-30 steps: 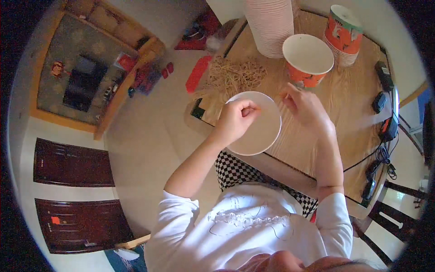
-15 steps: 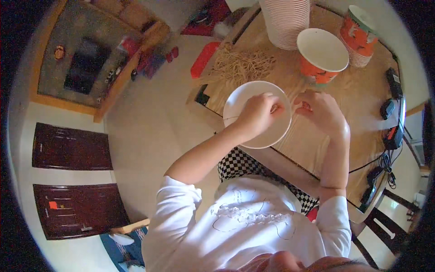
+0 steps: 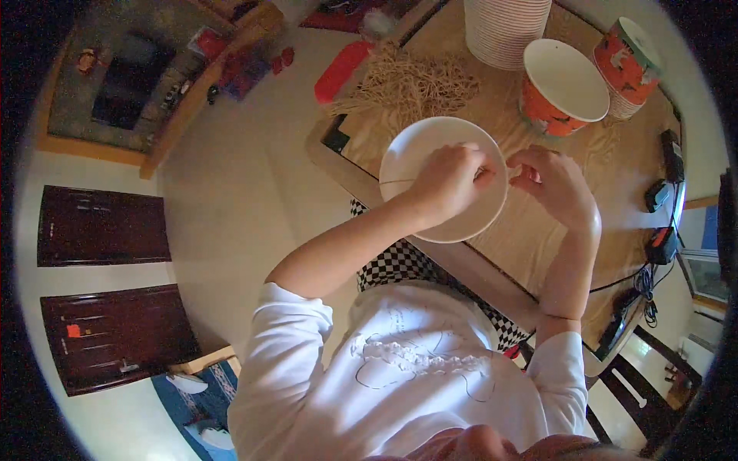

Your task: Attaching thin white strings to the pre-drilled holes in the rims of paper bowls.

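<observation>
A white round paper tub (image 3: 407,154) sits at the near table edge, its pale inside facing up. Over it is my left hand (image 3: 455,178), fingers curled closed. A thin straw-coloured strand (image 3: 396,182) runs from the tub's left rim to this hand and goes out of sight under it. Just off the right rim, my right hand (image 3: 550,173) has thumb and fingertips pinched together. Whatever lies between those fingertips is too small to make out.
A loose heap of straw-coloured strands (image 3: 423,81) lies beyond the tub, near a red object (image 3: 342,73). Behind stand a tall stack of white tubs (image 3: 507,31), an orange patterned tub (image 3: 557,119) and another patterned stack (image 3: 626,58). Black adapters (image 3: 659,196) and cables (image 3: 647,288) line the right edge.
The view has shifted slightly, so the table things sit further right. My right hand's fingers have drawn nearer the tub's right rim; my left hand stays curled over the tub.
</observation>
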The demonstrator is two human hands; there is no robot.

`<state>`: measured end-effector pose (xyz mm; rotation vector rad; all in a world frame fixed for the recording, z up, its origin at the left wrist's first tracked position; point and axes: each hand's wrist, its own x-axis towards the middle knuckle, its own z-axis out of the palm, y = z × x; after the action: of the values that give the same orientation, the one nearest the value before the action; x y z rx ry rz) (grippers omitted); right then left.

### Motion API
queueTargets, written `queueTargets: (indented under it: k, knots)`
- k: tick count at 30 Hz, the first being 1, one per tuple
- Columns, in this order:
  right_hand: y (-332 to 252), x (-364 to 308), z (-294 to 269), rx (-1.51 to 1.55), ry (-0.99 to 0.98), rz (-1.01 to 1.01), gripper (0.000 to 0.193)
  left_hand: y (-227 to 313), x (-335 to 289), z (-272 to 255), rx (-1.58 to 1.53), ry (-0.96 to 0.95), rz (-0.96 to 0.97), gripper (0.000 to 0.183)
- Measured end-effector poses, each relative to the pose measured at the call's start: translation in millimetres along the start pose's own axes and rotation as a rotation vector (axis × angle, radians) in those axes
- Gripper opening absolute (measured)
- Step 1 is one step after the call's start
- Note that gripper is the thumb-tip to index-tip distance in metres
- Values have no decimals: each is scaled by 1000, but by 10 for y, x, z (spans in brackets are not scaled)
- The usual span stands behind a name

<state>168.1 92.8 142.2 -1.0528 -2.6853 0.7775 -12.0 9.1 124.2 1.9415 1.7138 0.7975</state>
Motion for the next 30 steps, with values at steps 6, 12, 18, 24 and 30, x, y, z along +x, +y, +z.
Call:
queueTargets:
  k: [6, 12, 18, 24, 30]
  knots:
    - [48, -11, 44, 65, 20, 4, 19, 14, 18, 25, -33, 44, 7, 5]
    - [60, 7, 27, 13, -21, -52, 18, 66, 21, -12, 23, 37, 15, 9]
    - [74, 17, 23, 33, -43, -24, 18, 52, 34, 10, -10, 48, 21, 10]
    - [57, 11, 11, -2, -18, -58, 18, 35, 34, 11, -90, 52, -11, 11]
    - [39, 36, 50, 30, -44, -54, 18, 31, 35, 16, -50, 39, -18, 11]
